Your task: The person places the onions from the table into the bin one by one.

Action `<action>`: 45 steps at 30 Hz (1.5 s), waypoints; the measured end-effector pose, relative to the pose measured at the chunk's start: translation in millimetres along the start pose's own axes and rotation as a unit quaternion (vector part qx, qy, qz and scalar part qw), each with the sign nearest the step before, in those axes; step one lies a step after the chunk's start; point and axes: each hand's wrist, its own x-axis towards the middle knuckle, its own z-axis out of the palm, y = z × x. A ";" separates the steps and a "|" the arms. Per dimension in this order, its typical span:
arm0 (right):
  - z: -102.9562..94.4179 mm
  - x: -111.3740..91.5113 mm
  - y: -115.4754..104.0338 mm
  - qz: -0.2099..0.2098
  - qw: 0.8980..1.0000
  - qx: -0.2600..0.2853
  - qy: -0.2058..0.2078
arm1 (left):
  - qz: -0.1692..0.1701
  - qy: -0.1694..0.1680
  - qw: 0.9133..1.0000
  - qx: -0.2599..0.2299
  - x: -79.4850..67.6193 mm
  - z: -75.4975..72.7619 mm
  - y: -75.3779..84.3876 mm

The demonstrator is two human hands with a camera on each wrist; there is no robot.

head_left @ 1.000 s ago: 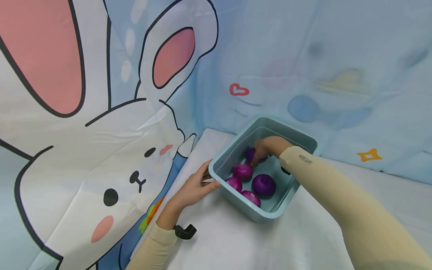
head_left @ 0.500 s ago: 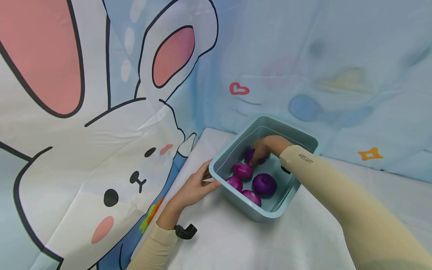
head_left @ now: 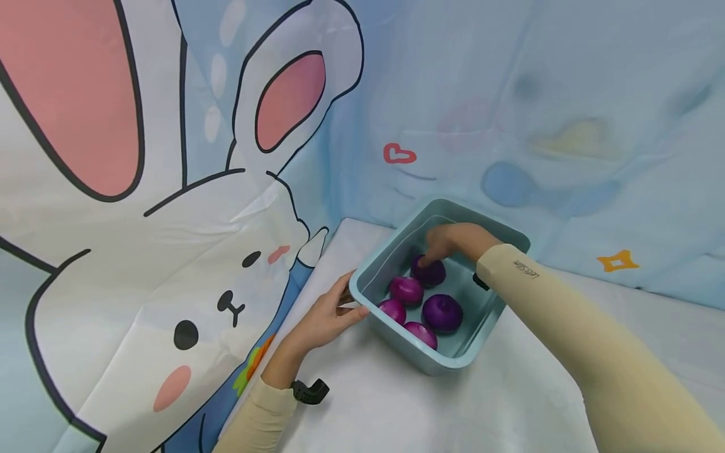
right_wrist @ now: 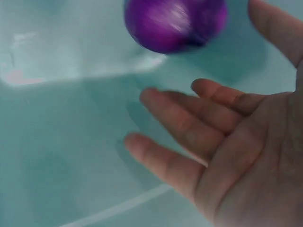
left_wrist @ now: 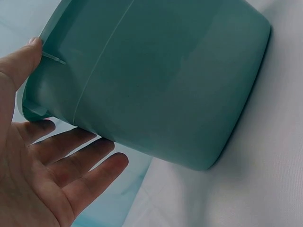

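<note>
Several purple onions sit in a teal plastic bin (head_left: 420,358) on a white surface. In the head view my right hand (head_left: 450,242) is inside the bin, above the far dark purple onion (head_left: 428,272). The right wrist view shows that hand (right_wrist: 227,137) with spread fingers, apart from a blurred purple onion (right_wrist: 173,23). My left hand (head_left: 325,318) rests at the bin's left corner. From the left wrist view, its thumb (left_wrist: 26,59) touches the rim and its extended fingers (left_wrist: 78,156) lie along the adjoining side.
Another dark onion (head_left: 442,313) lies toward the bin's near right side, beside lighter magenta onions (head_left: 406,290). A printed fabric backdrop (head_left: 453,94) rises behind the bin, and a rabbit print (head_left: 226,251) covers the left side.
My right hand has let go of the far dark onion and lifted slightly, leaving more of the onion visible. My left hand stays at the bin's corner.
</note>
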 end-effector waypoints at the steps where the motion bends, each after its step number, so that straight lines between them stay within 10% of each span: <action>1: -3.5 -4.0 -0.5 -0.007 1.000 0.001 0.015 | 0.000 -0.001 1.000 -0.001 0.1 -0.3 -0.7; 13: -40.6 -60.5 -11.5 -0.109 0.976 0.114 0.151 | 0.012 -0.001 1.000 -0.005 -1.9 -6.3 -7.3; 22: -26.6 -129.7 6.7 -0.172 0.895 0.317 0.262 | -0.003 0.005 1.000 0.008 -0.7 -11.0 -9.2; 27: 10.0 -140.9 35.0 -0.255 0.789 0.460 0.317 | -0.004 0.011 1.000 0.012 2.7 -14.7 -11.8; 30: 36.6 -138.9 54.3 -0.310 0.692 0.557 0.340 | 0.000 0.013 1.000 0.017 6.2 -16.8 -16.8; 34: 82.3 -131.2 82.6 -0.353 0.530 0.692 0.339 | -0.002 0.014 1.000 0.020 8.4 -18.2 -16.3; 37: 116.5 -123.6 102.2 -0.344 0.436 0.762 0.333 | -0.003 0.016 1.000 0.015 9.2 -19.0 -16.7; 45: 186.9 -118.1 135.1 -0.298 0.289 0.855 0.311 | -0.004 0.014 1.000 0.012 9.8 -21.7 -18.5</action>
